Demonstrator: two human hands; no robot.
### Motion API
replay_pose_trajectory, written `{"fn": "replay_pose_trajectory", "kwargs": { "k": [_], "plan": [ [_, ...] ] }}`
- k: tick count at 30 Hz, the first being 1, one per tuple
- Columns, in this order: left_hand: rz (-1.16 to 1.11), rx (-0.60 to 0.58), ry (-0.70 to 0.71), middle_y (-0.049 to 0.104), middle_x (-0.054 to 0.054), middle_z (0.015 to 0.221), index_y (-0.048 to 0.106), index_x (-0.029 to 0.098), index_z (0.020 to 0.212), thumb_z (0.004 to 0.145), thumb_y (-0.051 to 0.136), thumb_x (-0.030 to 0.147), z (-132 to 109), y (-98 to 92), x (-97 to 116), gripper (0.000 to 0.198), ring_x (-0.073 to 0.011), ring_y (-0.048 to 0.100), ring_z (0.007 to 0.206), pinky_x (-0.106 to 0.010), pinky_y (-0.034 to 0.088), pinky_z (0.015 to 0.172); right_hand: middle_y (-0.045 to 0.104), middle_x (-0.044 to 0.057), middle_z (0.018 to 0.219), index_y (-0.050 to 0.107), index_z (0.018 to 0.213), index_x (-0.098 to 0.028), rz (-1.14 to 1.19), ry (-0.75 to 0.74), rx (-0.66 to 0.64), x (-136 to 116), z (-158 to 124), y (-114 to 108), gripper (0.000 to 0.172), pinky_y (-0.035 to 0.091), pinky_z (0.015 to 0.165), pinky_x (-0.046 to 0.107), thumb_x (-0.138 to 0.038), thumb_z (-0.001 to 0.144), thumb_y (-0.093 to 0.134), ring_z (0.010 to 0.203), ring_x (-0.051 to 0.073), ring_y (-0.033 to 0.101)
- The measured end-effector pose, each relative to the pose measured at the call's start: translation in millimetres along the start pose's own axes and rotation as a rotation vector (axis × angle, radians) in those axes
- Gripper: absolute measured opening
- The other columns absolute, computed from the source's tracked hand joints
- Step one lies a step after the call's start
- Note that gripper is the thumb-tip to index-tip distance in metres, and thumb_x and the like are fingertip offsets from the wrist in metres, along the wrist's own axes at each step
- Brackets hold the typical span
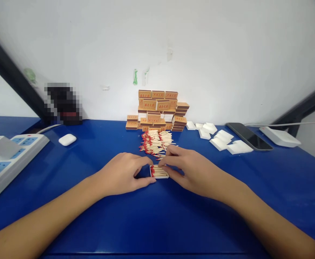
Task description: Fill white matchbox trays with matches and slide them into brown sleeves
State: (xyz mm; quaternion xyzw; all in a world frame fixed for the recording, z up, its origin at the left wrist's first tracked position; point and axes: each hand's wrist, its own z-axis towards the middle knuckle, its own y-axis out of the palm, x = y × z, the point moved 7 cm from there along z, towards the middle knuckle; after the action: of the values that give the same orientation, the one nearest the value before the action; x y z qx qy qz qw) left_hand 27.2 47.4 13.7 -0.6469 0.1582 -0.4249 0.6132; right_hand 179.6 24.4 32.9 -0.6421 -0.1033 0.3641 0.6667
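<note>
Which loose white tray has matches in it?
The tray between the left hand and right hand: red-tipped matches lie in it. The other loose trays, near the phone, show none.

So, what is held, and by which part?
The left hand holds the matchbox tray by its left end; whether the right hand holds anything cannot be told.

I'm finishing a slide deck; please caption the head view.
Left hand gripping a white tray of matches, right hand at its other end; loose matches and stacked matchboxes behind.
</note>
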Motion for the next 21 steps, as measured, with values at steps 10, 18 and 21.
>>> {"fn": "replay_pose_trajectory", "kwargs": {
  "k": [10, 18, 21],
  "plan": [
    [-0.004, 0.010, 0.009, 0.058, 0.004, 0.064, 0.073, 0.021, 0.112, 0.095, 0.069, 0.048, -0.1, 0.2, -0.5, 0.032, -0.0134, 0.055, 0.056, -0.026, 0.036, 0.055, 0.063, 0.006, 0.100, 0.075, 0.108, -0.022, -0.010, 0.014, -0.049, 2.4, 0.4, 2.7, 0.022, 0.048, 0.073, 0.030, -0.019, 0.104, 0.054, 0.080, 0.016, 0.062],
    [-0.015, -0.011, -0.008, 0.058, 0.005, 0.065, 0.073, 0.022, 0.113, 0.094, 0.069, 0.047, -0.5, 1.5, -1.2, 0.032, -0.0134, 0.055, 0.058, -0.026, 0.035, 0.057, 0.063, 0.005, 0.098, 0.075, 0.104, -0.020, -0.014, 0.026, 0.031, 4.5, 1.2, -6.5, 0.021, 0.046, 0.068, 0.029, -0.016, 0.102, 0.055, 0.077, 0.016, 0.061],
    [-0.014, -0.003, -0.006, 0.058, 0.005, 0.065, 0.073, 0.022, 0.115, 0.094, 0.069, 0.048, -0.9, 1.5, -2.0, 0.033, -0.0135, 0.055, 0.058, -0.026, 0.035, 0.057, 0.065, 0.005, 0.097, 0.074, 0.103, -0.019, -0.073, 0.061, 0.081, 14.0, 2.9, -9.3, 0.017, 0.044, 0.068, 0.029, -0.016, 0.101, 0.057, 0.078, 0.016, 0.061]
  ]
}}
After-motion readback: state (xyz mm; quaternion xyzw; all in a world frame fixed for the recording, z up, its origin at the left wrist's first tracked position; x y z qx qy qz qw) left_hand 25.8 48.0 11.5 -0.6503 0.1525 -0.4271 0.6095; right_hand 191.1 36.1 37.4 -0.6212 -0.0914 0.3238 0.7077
